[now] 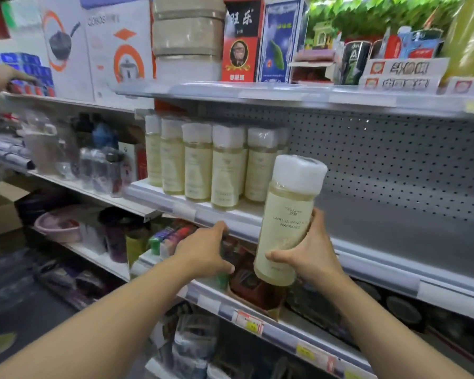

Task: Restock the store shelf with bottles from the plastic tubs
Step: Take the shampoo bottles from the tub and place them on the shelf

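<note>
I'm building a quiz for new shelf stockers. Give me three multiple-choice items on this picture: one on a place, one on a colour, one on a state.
1. Where does the row of bottles stand?
A. at the left end of the middle shelf
B. on the floor
C. on the top shelf

2. What colour is the cap of the held bottle?
A. red
B. white
C. black

3. What is the left hand doing?
A. gripping a bottle
B. holding a box
C. holding nothing, fingers at the shelf edge

Answers:
1 A: they stand at the left of the middle shelf, whose right part is bare.
2 B: the cap is white above pale yellow liquid.
3 C: only the right hand grips the bottle.
</note>
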Action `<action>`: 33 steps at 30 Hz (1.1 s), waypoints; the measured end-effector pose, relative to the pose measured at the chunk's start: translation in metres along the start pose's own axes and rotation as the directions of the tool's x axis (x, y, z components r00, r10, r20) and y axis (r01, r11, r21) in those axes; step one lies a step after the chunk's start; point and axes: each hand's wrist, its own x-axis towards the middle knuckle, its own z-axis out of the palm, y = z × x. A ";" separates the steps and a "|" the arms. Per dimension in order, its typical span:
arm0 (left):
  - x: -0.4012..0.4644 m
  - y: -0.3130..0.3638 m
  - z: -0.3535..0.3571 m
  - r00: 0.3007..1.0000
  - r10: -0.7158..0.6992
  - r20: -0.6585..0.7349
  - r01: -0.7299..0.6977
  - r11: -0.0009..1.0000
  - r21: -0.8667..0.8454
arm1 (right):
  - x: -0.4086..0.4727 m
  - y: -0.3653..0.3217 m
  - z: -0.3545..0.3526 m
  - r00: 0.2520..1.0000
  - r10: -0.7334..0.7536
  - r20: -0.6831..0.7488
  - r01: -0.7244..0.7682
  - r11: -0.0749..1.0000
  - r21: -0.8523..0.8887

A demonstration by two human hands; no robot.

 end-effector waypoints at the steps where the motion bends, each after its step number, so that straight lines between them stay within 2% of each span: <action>1: 0.008 -0.004 -0.006 1.000 0.006 0.008 -0.006 1.000 0.004 | 0.009 -0.005 0.005 1.000 -0.001 -0.010 0.001 1.000 -0.003; 8: 0.057 -0.032 -0.038 0.999 0.051 0.015 -0.052 0.998 0.034 | 0.069 -0.032 0.035 0.996 -0.014 -0.093 0.014 1.000 0.002; 20: 0.114 -0.050 -0.061 0.993 0.114 0.011 -0.115 0.992 0.047 | 0.144 -0.032 0.065 0.976 0.074 -0.204 -0.088 0.994 -0.058; 33: 0.134 -0.063 -0.059 0.990 0.140 0.028 -0.141 0.988 0.066 | 0.166 -0.009 0.088 0.974 0.106 -0.200 -0.129 0.986 -0.107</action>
